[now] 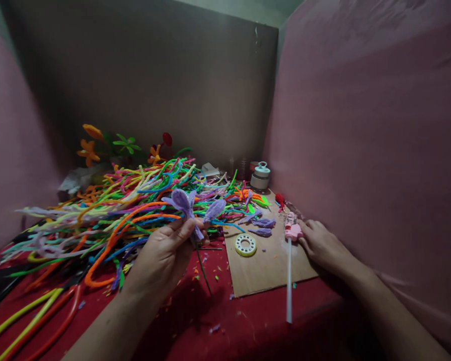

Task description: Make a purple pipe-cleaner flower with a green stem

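Note:
My left hand (173, 245) pinches a purple pipe-cleaner flower (188, 208), its thin dark stem (205, 273) slanting down below my fingers. A separate-looking purple petal (215, 210) sticks out to the right at the same fingertips; whether it is joined to the flower I cannot tell. At the right, my right hand (319, 243) closes on a pink hot glue gun (293, 230) over the cardboard. A long clear glue stick (289, 281) juts from its back towards me. Several loose purple petals (263, 223) lie on the cardboard left of the gun.
A big heap of coloured pipe cleaners (135, 200) fills the left. Yellow-rimmed tape roll (245, 245) lies on the cardboard sheet (263, 276). Pliers-like red handles (71, 306) and yellow handles (26, 316) are at the lower left. Behind stand finished flowers (88, 152) and a lidded jar (261, 176).

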{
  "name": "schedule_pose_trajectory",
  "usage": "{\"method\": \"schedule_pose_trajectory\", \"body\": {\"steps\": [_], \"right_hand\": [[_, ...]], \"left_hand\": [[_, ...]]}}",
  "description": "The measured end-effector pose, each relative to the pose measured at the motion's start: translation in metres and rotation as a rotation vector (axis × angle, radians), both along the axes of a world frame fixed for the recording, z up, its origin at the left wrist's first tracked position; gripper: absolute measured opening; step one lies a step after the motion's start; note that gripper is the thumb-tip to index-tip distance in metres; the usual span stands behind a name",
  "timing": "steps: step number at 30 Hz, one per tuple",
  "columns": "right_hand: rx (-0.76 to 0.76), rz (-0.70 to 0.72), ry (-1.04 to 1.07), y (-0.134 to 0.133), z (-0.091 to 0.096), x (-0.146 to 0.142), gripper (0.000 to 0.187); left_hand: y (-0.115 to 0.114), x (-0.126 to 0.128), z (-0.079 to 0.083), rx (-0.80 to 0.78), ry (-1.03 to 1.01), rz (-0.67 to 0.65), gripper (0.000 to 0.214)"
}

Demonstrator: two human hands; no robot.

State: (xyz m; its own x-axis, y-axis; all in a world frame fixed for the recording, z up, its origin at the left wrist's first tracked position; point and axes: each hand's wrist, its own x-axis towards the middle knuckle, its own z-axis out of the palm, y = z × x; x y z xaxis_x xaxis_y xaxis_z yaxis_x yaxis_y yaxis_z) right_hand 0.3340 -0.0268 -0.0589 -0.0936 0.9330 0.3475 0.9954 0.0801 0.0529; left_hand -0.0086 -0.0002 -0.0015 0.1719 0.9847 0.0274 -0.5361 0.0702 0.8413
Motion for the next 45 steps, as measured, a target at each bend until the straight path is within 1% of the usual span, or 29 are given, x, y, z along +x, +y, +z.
{"method": "schedule_pose_trajectory", "body": {"steps": [3, 5, 7, 8, 9, 11, 13, 14, 16, 17, 19, 21, 22, 24, 27, 29, 32, 36, 39, 45], "right_hand": [[-0.047, -0.007, 0.017, -0.002, 0.004, -0.003, 0.029], [-0.040, -0.018, 0.031, -0.005, 0.015, -0.011, 0.028], [0.010, 0.019, 0.114, -0.006, 0.030, -0.027, 0.026], [0.046, 0.081, 0.224, -0.005, 0.038, -0.040, 0.027], [0.046, 0.191, 0.381, -0.003, 0.047, -0.055, 0.029], [-0.076, 0.446, 0.785, 0.003, 0.063, -0.088, 0.035], [-0.232, 0.670, 1.162, 0.012, 0.074, -0.121, 0.047], [-0.247, 0.760, 1.293, 0.017, 0.078, -0.135, 0.052], [-0.271, 0.882, 1.414, 0.024, 0.083, -0.156, 0.048], [-0.257, 0.921, 1.433, 0.027, 0.084, -0.162, 0.042], [-0.192, 0.950, 1.412, 0.029, 0.084, -0.168, 0.026], [-0.112, 0.935, 1.350, 0.028, 0.084, -0.168, 0.013], [-0.092, 0.924, 1.318, 0.028, 0.085, -0.167, 0.010], [-0.089, 0.918, 1.299, 0.026, 0.090, -0.163, 0.009], [-0.107, 0.935, 1.390, 0.025, 0.101, -0.157, 0.010], [-0.131, 0.951, 1.402, 0.026, 0.107, -0.156, 0.009], [-0.130, 0.984, 1.306, 0.028, 0.113, -0.156, 0.008], [-0.044, 1.011, 1.148, 0.027, 0.113, -0.158, 0.006], [-0.010, 0.994, 1.058, 0.026, 0.112, -0.158, 0.003], [0.027, 0.959, 0.979, 0.025, 0.111, -0.158, 0.004]], "left_hand": [[0.000, 0.000, 0.000, -0.008, -0.004, 0.003, 0.017], [-0.001, 0.001, 0.000, -0.010, -0.010, -0.009, 0.017], [-0.003, 0.002, 0.000, -0.002, -0.022, -0.033, 0.016], [-0.004, 0.003, 0.000, 0.005, -0.029, -0.052, 0.016], [-0.006, 0.004, 0.001, 0.012, -0.038, -0.071, 0.015], [-0.008, 0.005, 0.002, 0.028, -0.050, -0.115, 0.014], [-0.010, 0.005, 0.003, 0.043, -0.046, -0.165, 0.014], [-0.011, 0.004, 0.004, 0.051, -0.043, -0.185, 0.015], [-0.011, 0.002, 0.004, 0.060, -0.041, -0.210, 0.016], [-0.011, 0.002, 0.005, 0.063, -0.044, -0.218, 0.016], [-0.011, 0.000, 0.005, 0.074, -0.052, -0.238, 0.016], [-0.011, -0.001, 0.005, 0.088, -0.055, -0.270, 0.015], [-0.012, -0.001, 0.005, 0.091, -0.053, -0.287, 0.015], [-0.012, -0.002, 0.006, 0.086, -0.041, -0.309, 0.015], [-0.013, -0.005, 0.007, 0.094, -0.008, -0.339, 0.015], [-0.012, -0.007, 0.007, 0.112, 0.026, -0.373, 0.016], [-0.013, -0.009, 0.007, 0.111, 0.081, -0.440, 0.018], [-0.016, -0.007, 0.006, 0.092, 0.118, -0.511, 0.018], [-0.018, -0.005, 0.006, 0.113, 0.134, -0.539, 0.019], [-0.016, -0.003, 0.004, 0.165, 0.111, -0.577, 0.018]]}}
